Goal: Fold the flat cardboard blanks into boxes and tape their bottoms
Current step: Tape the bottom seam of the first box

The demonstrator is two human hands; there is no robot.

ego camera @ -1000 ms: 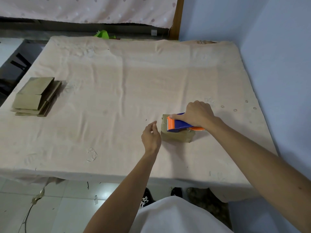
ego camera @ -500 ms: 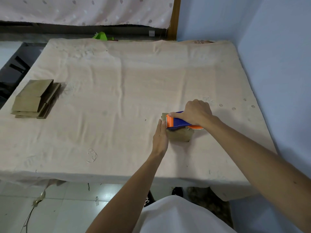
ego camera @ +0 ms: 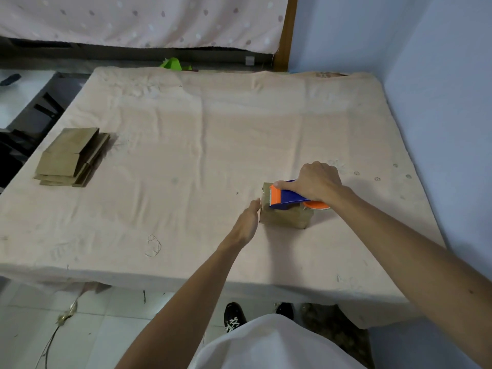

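Note:
A small folded cardboard box stands on the cloth-covered table, right of centre. My right hand grips a blue and orange tape dispenser that rests on top of the box, its orange toothed end at the box's left edge. My left hand lies flat with straight fingers against the box's left side. A stack of flat cardboard blanks sits near the table's left edge.
A blue wall runs along the table's right side. A green object shows behind the far edge, under a spotted curtain. Dark furniture stands left of the table. My shoes are on the tiled floor below.
My left hand went from a loose curl beside the box to flat against its left side. The dispenser has stayed on top of the box in my right hand.

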